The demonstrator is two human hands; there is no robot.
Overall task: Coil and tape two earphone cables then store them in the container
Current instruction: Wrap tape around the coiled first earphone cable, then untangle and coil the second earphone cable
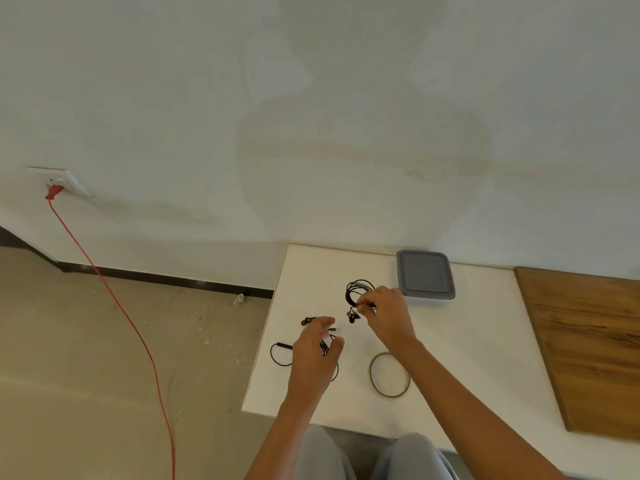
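A coiled black earphone cable (pixel 354 292) is held just above the white table (pixel 467 341) by my right hand (pixel 388 311), which pinches the coil at its right side; its earbuds (pixel 352 317) dangle below. A second black earphone cable (pixel 281 351) lies loose on the table under my left hand (pixel 316 344), whose curled fingers and thumb hold a strand of it near the jack plug. The grey lidded container (pixel 425 274) stands shut at the table's back edge, right of the coil. A tape ring (pixel 389 374) lies near my right forearm.
A wooden board (pixel 588 344) covers the table's right part. A red power cord (pixel 114 299) runs from a wall socket (pixel 60 181) down across the floor on the left. The wall stands right behind the table. My knees show below the table's near edge.
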